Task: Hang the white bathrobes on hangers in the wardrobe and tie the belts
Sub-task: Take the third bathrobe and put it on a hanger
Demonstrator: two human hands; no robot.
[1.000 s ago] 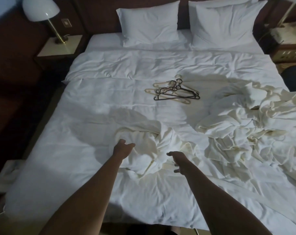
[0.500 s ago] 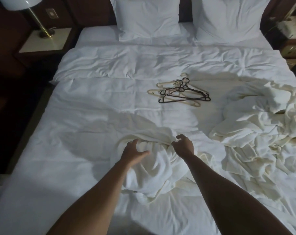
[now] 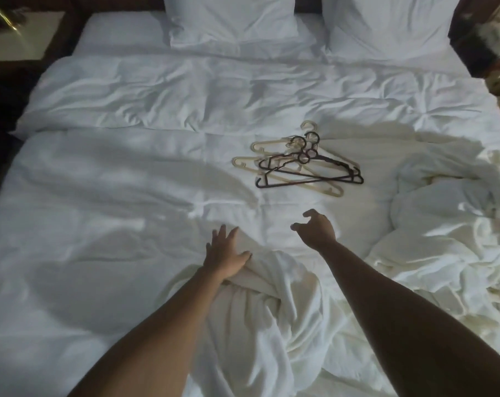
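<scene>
A crumpled white bathrobe (image 3: 266, 305) lies on the near part of the bed, between my two forearms. My left hand (image 3: 224, 252) rests flat on its upper edge with fingers spread and fairly straight. My right hand (image 3: 316, 229) hovers above the duvet past the robe, fingers loosely curled, holding nothing. A pile of several hangers (image 3: 300, 164), some cream and some dark brown, lies on the duvet beyond my right hand. More white bathrobes (image 3: 449, 239) are heaped on the right side of the bed.
The bed (image 3: 114, 181) with its white duvet fills the view, with two pillows (image 3: 231, 18) at the head. A bedside table (image 3: 22, 32) with a lamp base stands at the far left, and another piece of furniture (image 3: 489, 53) at the far right.
Both hands gripped the robe half a second ago. Now my right hand has let go and moved forward toward the hangers, and my left hand has flattened on the robe. The view has moved closer.
</scene>
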